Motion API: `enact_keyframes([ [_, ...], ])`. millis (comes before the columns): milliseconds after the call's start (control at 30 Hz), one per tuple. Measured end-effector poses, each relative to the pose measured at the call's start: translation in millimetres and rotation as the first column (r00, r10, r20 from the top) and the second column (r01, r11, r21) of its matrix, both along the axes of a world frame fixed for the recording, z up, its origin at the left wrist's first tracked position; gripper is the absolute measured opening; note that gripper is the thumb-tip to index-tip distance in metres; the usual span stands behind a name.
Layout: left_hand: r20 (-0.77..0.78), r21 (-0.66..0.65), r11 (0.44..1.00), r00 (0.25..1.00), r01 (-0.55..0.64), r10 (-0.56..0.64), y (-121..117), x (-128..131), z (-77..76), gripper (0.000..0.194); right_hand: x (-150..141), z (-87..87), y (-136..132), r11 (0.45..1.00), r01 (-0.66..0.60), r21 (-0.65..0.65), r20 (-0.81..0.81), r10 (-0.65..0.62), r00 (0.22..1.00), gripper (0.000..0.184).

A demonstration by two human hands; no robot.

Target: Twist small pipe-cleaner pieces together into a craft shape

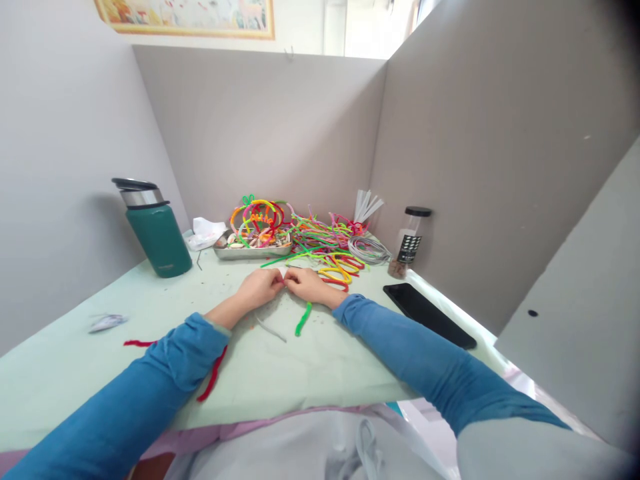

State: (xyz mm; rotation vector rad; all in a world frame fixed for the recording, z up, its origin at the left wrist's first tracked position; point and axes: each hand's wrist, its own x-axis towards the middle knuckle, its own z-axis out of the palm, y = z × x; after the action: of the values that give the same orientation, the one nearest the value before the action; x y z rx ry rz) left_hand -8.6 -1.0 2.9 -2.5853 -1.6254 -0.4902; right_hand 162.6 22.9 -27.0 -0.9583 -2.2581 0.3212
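My left hand [259, 290] and my right hand [309, 285] meet above the middle of the table, fingertips pinched together. Something small is between them; a whitish bit shows there, but its kind is hidden by the fingers. Just below my right hand lies a short green pipe cleaner [303, 320]. A thin grey piece of wire [271, 330] rests nearer to me. By my left forearm are a bent red pipe cleaner [213, 377] and another red end [139, 343], partly under the sleeve. Scissors with yellow and orange handles [340, 272] lie right behind my right hand.
A metal tray [253, 253] holds colourful pipe-cleaner shapes. Beside it are a pile of pipe cleaners [323, 235] and a grey wire coil [369, 251]. A green bottle [160, 239] stands left; a clear jar [407, 247] and black phone [429, 315] are right. Grey partitions [260, 120] enclose the table.
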Motion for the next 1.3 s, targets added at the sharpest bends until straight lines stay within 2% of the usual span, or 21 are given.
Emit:
enact_keyframes([
  [1300,0.001,-0.007,0.999,0.999,0.048,-0.048,0.0,-0.5,-0.7,0.018,0.3,-0.1,-1.2,0.999,-0.008,0.034,0.007,0.008,1.0,0.009],
])
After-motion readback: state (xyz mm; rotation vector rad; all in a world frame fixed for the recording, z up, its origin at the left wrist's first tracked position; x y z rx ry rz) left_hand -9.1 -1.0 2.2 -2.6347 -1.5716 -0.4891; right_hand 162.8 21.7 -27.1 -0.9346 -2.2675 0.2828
